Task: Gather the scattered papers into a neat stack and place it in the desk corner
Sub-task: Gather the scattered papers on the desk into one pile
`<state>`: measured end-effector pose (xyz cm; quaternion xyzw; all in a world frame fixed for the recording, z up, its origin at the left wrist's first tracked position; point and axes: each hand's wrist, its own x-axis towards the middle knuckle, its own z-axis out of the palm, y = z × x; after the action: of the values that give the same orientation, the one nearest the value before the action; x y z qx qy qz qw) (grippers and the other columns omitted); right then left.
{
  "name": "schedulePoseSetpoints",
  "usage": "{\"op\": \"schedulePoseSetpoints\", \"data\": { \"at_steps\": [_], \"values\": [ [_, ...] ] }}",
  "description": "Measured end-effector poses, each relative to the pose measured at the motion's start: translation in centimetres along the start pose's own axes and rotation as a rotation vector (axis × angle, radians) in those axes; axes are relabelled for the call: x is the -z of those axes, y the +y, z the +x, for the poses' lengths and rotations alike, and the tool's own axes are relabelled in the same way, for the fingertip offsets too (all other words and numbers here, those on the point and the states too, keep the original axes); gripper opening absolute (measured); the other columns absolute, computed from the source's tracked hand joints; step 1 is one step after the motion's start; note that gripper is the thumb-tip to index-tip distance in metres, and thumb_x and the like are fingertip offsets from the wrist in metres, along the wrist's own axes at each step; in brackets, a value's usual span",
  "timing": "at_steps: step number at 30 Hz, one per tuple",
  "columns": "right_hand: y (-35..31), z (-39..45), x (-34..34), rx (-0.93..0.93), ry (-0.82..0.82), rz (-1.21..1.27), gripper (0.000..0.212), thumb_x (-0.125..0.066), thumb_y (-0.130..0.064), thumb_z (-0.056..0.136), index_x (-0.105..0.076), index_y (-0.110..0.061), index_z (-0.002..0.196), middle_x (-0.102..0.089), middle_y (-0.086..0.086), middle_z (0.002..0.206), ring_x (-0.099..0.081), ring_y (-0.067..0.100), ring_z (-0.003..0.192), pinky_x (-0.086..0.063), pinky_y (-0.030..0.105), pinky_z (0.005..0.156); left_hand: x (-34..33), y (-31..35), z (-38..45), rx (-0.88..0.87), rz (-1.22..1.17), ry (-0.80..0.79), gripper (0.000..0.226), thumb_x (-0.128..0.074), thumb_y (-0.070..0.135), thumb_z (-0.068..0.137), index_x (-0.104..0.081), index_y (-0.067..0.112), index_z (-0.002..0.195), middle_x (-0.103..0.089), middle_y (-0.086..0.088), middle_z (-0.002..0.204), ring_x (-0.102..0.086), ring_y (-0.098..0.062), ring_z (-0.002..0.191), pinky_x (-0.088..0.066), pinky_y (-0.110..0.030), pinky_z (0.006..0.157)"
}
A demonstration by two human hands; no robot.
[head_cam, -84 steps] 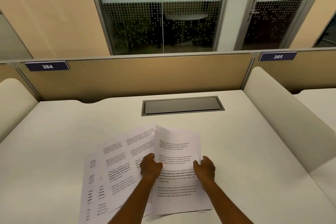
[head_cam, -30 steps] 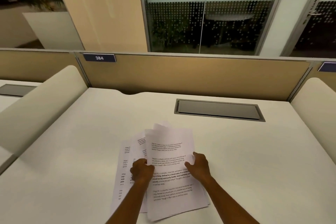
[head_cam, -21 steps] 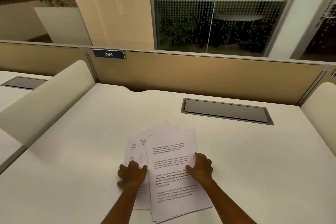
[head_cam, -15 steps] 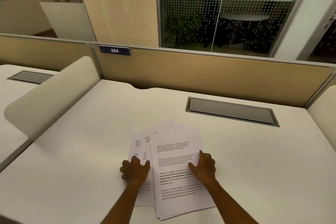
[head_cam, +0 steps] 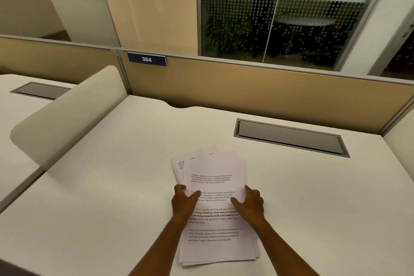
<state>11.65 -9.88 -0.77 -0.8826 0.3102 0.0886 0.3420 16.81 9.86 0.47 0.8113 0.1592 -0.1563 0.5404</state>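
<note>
**Papers bracketed, long axis pointing away**

The left hand [head_cam: 184,201] and right hand [head_cam: 249,203] press in on opposite long edges of the papers [head_cam: 215,206], fingers curled, thumbs on the top sheet. The papers lie between the hands, running lengthwise away from the person, a few far corners fanned leftward (not yet square). From the cable hatch [head_cam: 291,138], they sit nearer and left; the left hand looks closer to the corner by the 384 plate [head_cam: 146,59].

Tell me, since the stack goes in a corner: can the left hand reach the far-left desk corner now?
Probably yes: the desk between the left hand and that corner is bare.
</note>
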Motion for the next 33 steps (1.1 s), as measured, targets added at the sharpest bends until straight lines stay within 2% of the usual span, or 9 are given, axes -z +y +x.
{"op": "schedulePoseSetpoints", "data": {
  "at_steps": [3,7,12,19,24,29,33],
  "values": [
    [0.2,0.0,0.3,-0.024,0.064,0.074,0.075,-0.063,-0.045,0.086,-0.035,-0.012,0.147,-0.047,0.012,0.143,-0.044,0.031,0.133,-0.04,0.041,0.109,0.1,0.2,0.4,0.036,0.033,0.084,0.053,-0.069,0.03,0.084,-0.041,0.011,0.126,-0.054,-0.017,0.129,-0.056,-0.032,0.113,-0.05,-0.039,0.09],
    [0.4,-0.6,-0.1,-0.07,0.135,0.073,0.073,-0.061,-0.041,0.088,-0.033,-0.011,0.148,-0.042,0.013,0.145,-0.04,0.031,0.135,-0.039,0.042,0.108,-0.4,0.7,0.3,0.049,0.054,0.186,0.05,-0.066,0.028,0.086,-0.043,0.007,0.126,-0.056,-0.021,0.123,-0.056,-0.038,0.112,-0.051,-0.049,0.095],
    [-0.1,-1.1,-1.2,-0.041,0.116,0.08,0.075,-0.059,-0.049,0.087,-0.033,-0.013,0.147,-0.043,0.01,0.143,-0.04,0.029,0.133,-0.041,0.04,0.109,-1.9,1.5,-0.3,0.034,0.021,0.167,0.053,-0.068,0.027,0.084,-0.043,0.007,0.125,-0.058,-0.02,0.122,-0.059,-0.037,0.109,-0.052,-0.047,0.094],
    [-0.6,0.0,0.2,-0.142,0.103,0.274,0.085,-0.06,-0.054,0.085,-0.029,-0.01,0.15,-0.047,0.013,0.146,-0.045,0.032,0.134,-0.039,0.044,0.11,-1.9,2.2,0.2,0.103,-0.094,0.147,0.058,-0.071,0.03,0.081,-0.041,0.008,0.125,-0.054,-0.02,0.124,-0.059,-0.036,0.106,-0.054,-0.047,0.092],
    [-1.3,0.5,0.5,-0.209,0.104,0.301,0.078,-0.059,-0.055,0.086,-0.039,-0.006,0.144,-0.051,0.014,0.143,-0.049,0.031,0.131,-0.042,0.04,0.106,-1.6,2.6,0.3,0.127,-0.076,0.121,0.059,-0.074,0.029,0.08,-0.04,0.007,0.123,-0.055,-0.021,0.122,-0.06,-0.038,0.105,-0.054,-0.049,0.092],
    [-2.2,0.1,-0.3,-0.191,0.102,0.26,0.076,-0.056,-0.059,0.085,-0.048,-0.005,0.138,-0.054,0.014,0.138,-0.053,0.03,0.127,-0.045,0.04,0.102,-1.8,3.0,0.2,0.127,-0.059,0.092,0.057,-0.074,0.028,0.079,-0.04,0.006,0.119,-0.056,-0.021,0.121,-0.059,-0.039,0.107,-0.052,-0.05,0.095],
    [-2.8,0.0,-0.3,-0.196,0.114,0.207,0.08,-0.053,-0.067,0.082,-0.049,-0.008,0.137,-0.058,0.011,0.135,-0.054,0.03,0.125,-0.047,0.041,0.101,-1.3,3.1,0.3,0.14,-0.098,0.068,0.049,-0.074,0.029,0.081,-0.034,0.014,0.105,-0.057,-0.015,0.109,-0.061,-0.032,0.09,-0.057,-0.045,0.086]
  ]
}}
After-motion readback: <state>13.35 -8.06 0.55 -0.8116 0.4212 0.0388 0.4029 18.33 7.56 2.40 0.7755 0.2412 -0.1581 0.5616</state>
